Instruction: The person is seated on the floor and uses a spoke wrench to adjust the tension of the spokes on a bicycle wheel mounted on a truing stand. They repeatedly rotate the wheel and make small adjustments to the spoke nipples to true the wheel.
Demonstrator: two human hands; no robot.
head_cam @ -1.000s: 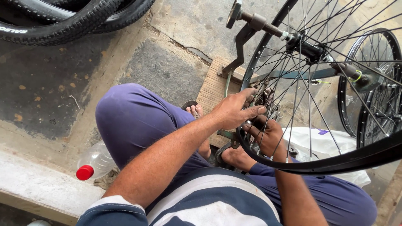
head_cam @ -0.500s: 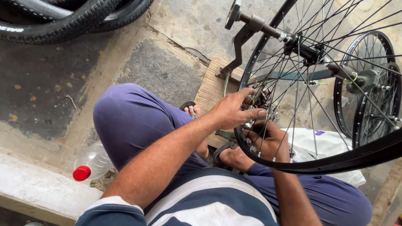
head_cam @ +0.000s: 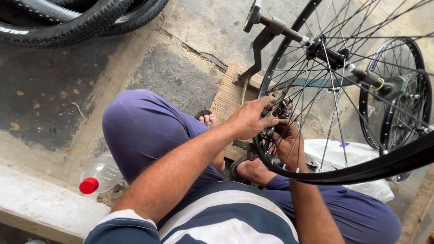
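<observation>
Both hands are down at the rim (head_cam: 289, 174) of the wheel (head_cam: 343, 104) in the stand (head_cam: 257, 49): left hand (head_cam: 247, 119) grips it from outside, fingers pinched near a spoke, right hand (head_cam: 287, 140) reaches between the spokes, can't tell what it's clamping. Bottle (head_cam: 100, 174) with red cap by the left knee, tyres (head_cam: 77, 18) top left

A spoked wheel (head_cam: 343, 104) stands mounted on a stand (head_cam: 260, 49), in front of the seated person, to the right. The left hand (head_cam: 248, 118) rests on the near rim, fingers at the spokes; the right hand (head_cam: 285, 140) sits just beside it, behind the spokes. A second wheel (head_cam: 393, 95) stands beyond, further right. A wooden board (head_cam: 228, 99) lies under the stand. A bag (head_cam: 343, 156) lies below the rim. A bottle (head_cam: 100, 174) lies left of the knee, tyres (head_cam: 77, 18) at far left.
</observation>
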